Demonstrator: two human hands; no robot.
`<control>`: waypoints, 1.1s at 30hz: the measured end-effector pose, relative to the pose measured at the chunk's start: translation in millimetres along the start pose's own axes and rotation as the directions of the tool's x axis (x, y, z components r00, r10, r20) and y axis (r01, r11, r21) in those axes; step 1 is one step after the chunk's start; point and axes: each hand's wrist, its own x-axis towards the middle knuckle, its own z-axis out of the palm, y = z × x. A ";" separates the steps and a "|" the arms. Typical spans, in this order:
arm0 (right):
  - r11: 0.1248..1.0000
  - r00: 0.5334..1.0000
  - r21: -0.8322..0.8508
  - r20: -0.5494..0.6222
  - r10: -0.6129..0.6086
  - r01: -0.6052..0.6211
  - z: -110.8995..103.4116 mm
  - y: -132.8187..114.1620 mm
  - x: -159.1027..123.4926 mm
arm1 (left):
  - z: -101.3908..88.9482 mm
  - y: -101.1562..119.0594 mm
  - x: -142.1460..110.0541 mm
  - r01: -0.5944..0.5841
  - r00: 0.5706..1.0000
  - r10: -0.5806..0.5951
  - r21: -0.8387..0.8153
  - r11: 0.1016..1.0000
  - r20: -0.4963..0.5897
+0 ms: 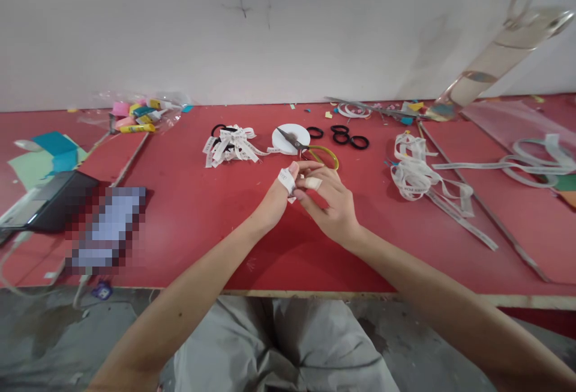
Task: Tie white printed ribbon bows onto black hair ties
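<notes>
Both hands meet above the red table in the middle of the head view. My left hand [275, 200] is closed, with a piece of white printed ribbon [286, 180] at its thumb and fingers. My right hand [333, 205], with a pale bandage on one finger, has its fingers bent in at the same piece; its fingertips are partly hidden. Just beyond lie yellow-handled scissors [324, 153], blades over a white ribbon roll [288, 135]. Several black rings, probably hair ties [342, 135], lie right of the roll. Left of it is a heap of printed ribbon pieces [234, 144].
A tangle of ribbon [410, 173] lies right. Further right are a clear bottle [488, 68] leaning by the wall and loose translucent tape [531, 164]. On the left are a phone [112, 224], a dark case [60, 200] and a bag of small coloured items [141, 114].
</notes>
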 end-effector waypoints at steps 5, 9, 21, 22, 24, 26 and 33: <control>0.998 0.999 0.053 0.032 0.022 -0.024 -0.1 -1.1 0.4 | 0.0 1.7 -1.4 -0.019 0.998 0.023 0.073 0.997 -0.051; 0.994 0.997 0.085 0.015 0.070 -0.071 -1.8 -3.5 0.0 | 0.0 1.9 -2.6 0.000 0.999 0.004 0.089 0.996 -0.041; 0.983 0.990 0.123 0.055 0.128 -0.134 0.0 0.9 -3.5 | 0.2 5.6 -3.1 -0.030 0.994 0.042 0.113 0.993 -0.105; 0.986 0.993 0.121 0.044 0.112 -0.116 0.1 0.6 -3.2 | 0.2 5.7 -3.1 -0.026 0.995 0.037 0.112 0.993 -0.097; 0.989 0.996 0.117 0.019 0.088 -0.090 0.3 0.0 -2.4 | 0.2 5.9 -3.6 -0.011 0.996 0.021 0.117 0.993 -0.082; 0.991 0.997 0.109 -0.002 0.078 -0.078 0.4 -0.6 -1.7 | 0.4 5.6 -4.3 0.017 0.998 -0.011 0.107 0.994 -0.061; 0.994 0.998 0.090 -0.021 0.059 -0.056 0.2 -1.3 -0.7 | 1.7 1.1 -2.2 0.092 0.994 -0.093 -0.020 0.996 -0.051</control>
